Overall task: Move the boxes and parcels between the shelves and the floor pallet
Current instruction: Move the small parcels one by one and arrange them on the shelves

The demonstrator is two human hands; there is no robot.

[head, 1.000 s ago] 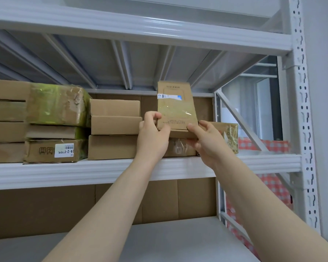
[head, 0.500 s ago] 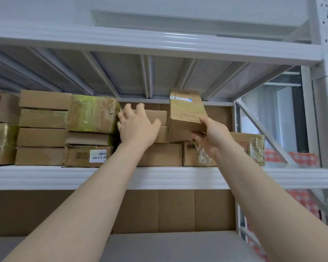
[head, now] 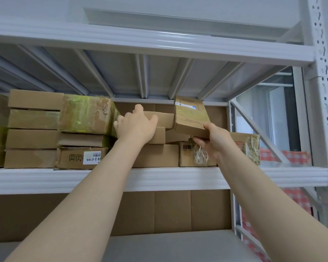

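Stock crowds the middle shelf (head: 159, 178) across the centre of the frame, and I have both arms reaching up to it. My right hand (head: 216, 142) grips a small box (head: 191, 118) by its lower right corner, thumb on the near face and fingers curled underneath. The small box sits right of centre, tilted with its top leaning back, raised above the barcode box (head: 187, 154) that lies on the shelf below it. A white and blue label shows near its top edge.

My left hand (head: 135, 125) lies flat with straight fingers on the top flat box (head: 163, 120) of a short stack at the centre of the frame; it holds nothing. The flat box touches the small box on its right side.

Just left of my left hand is a green-taped parcel (head: 87, 116), torn along its top edge, stacked on thinner boxes. The lowest of these is a labelled box (head: 80, 157) with a white sticker facing me. More plain cartons stand further left.

At the right end of the shelf, behind my right wrist, a taped parcel (head: 252, 146) rests. A white post (head: 326, 110) with slots runs down the right edge of the frame, and a red checked cloth (head: 292, 156) shows beyond it. Brown backing board (head: 170, 210) lines the bay under the shelf.
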